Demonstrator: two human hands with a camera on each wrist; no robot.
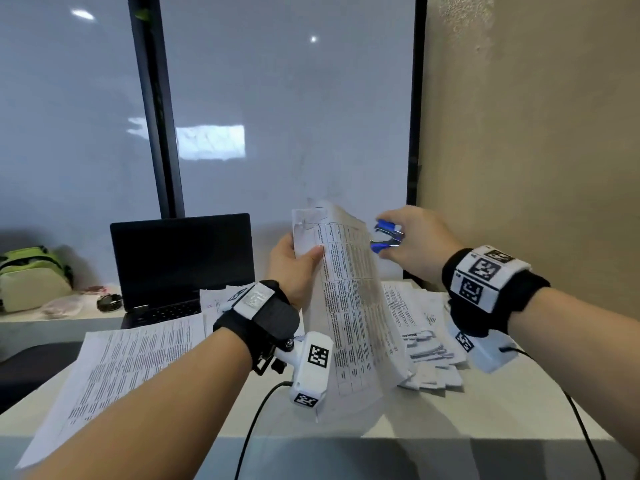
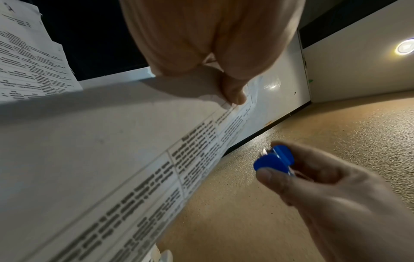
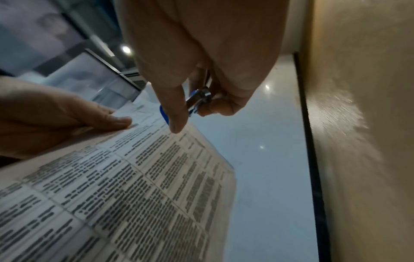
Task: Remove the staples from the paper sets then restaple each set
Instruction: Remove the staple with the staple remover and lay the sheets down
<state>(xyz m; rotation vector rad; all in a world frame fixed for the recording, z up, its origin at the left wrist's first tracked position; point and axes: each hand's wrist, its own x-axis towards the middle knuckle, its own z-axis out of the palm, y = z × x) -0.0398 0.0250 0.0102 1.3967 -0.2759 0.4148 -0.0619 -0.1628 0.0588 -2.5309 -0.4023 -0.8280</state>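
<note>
Paper set, a stapled bundle of printed sheets with tables of text, stands lifted off the table in the middle of my view, its lower edge near the table top and its top corner raised toward the window. Behind it I see the frosted window filling most of the background, with a beige wall to the right. A dark laptop sits open at the back left of the table, and a green and cream bag lies further left on a separate ledge. One loose sheet lies flat on the table to the left, and a fanned pile of more papers lies to the right, just behind the lifted set.

My left hand grips the set near its top left corner, thumb pressed on the front page and fingers curled behind it. My right hand is held up just right of the set's top edge, not touching the paper, and pinches a blue staple remover between thumb and fingers. The remover's metal claws point toward the set. Both wrists carry black straps with white marker blocks.
</note>
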